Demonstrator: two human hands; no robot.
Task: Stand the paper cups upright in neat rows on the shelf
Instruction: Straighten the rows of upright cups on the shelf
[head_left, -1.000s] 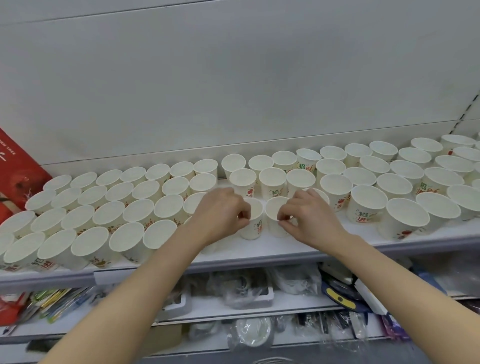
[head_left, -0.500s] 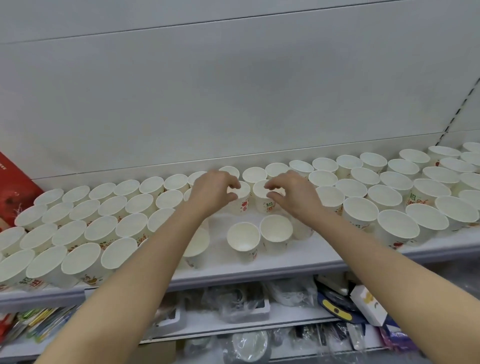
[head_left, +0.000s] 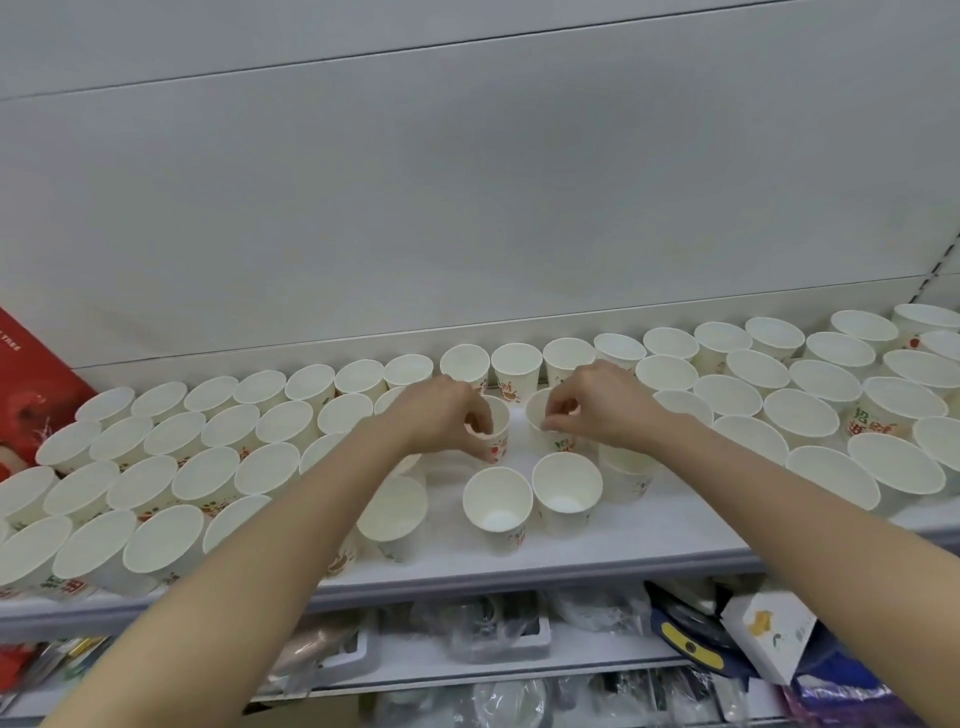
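A: Where do the two cups stand?

B: Mid-shelf (head_left: 597, 558), third row from the front. The left hand (head_left: 441, 415) pinches the rim of one cup (head_left: 500, 441); the right hand (head_left: 597, 400) pinches the rim of the other cup (head_left: 540, 421). Each grip is clamped on its cup.

A: Advice?

B: Hold the thin rims lightly, set the bases flat, and line them up with the two front cups (head_left: 497, 501).

A: Any writing?

B: Red and green characters on the sides, too small to read; the red box (head_left: 31, 395) has blurred letters.
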